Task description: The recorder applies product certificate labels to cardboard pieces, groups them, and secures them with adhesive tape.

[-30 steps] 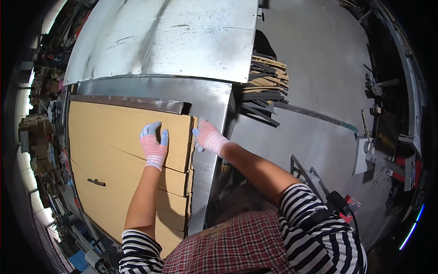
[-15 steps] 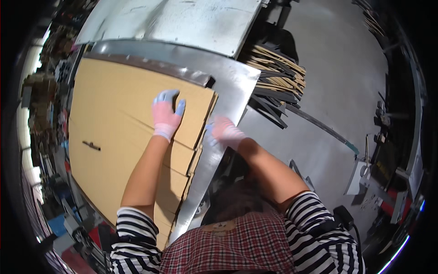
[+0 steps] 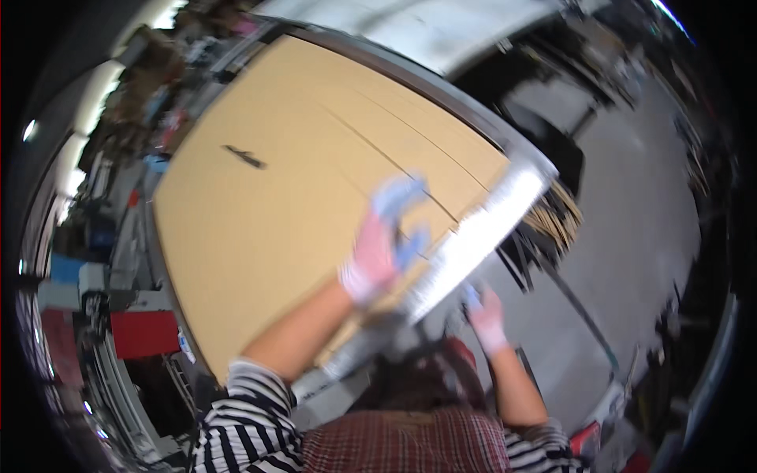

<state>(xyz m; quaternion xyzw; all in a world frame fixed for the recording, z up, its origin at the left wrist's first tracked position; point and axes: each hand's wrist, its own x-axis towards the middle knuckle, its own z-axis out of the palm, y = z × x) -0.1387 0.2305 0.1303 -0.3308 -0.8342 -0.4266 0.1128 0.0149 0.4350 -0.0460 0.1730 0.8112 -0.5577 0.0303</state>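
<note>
My left hand (image 3: 377, 240), in a pink and light-blue glove, is over the large tan board sheets (image 3: 268, 213). Its fingers are spread apart, with nothing between them. Cut lines run across the boards toward the bright metal edge of the worktable (image 3: 493, 225). My right hand (image 3: 485, 318), gloved the same way, is off the table's near right side. Motion smears its fingers, and I cannot make out anything in them. A small dark tool-like object (image 3: 244, 156) lies on the boards, far from both hands.
A pale metal surface (image 3: 426, 27) stands beyond the worktable. Tan and black strips (image 3: 556, 217) are piled past the right corner, with a long dark bar (image 3: 579, 307) over the grey floor (image 3: 646, 229). To the left is a red panel (image 3: 144, 334) among equipment.
The view has turned, so the table appears rotated. My right hand has moved from the board's edge to beyond the table. My left hand stays over the boards, fingers spread.
</note>
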